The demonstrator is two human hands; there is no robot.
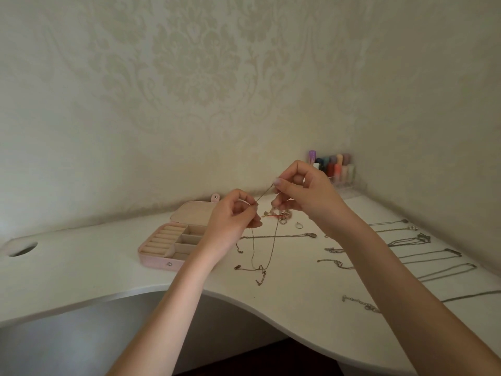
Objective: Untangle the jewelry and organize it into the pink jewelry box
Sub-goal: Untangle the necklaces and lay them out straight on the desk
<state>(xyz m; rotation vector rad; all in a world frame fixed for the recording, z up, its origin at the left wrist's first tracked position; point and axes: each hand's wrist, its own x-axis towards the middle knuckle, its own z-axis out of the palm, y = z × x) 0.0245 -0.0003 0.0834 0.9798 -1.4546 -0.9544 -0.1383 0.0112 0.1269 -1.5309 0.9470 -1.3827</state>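
Note:
Both hands hold one thin chain necklace [273,240] above the white desk. My left hand [233,215] pinches it at the lower left, my right hand [303,191] pinches it higher up. Its loops hang down, and the clasp ends [259,275] rest on the desk. The pink jewelry box [160,260] lies open to the left of my hands, showing ring rolls and small compartments. A small tangle of jewelry with a red thread [280,215] lies behind the hands. A pendant necklace [282,236] lies flat beneath them.
Several chains [423,253] are laid out in rows on the right of the white desk [81,267]. A small ring [298,226] lies near the tangle. A rack of nail polish bottles [334,166] stands in the back corner. A round cable hole [23,249] is at far left.

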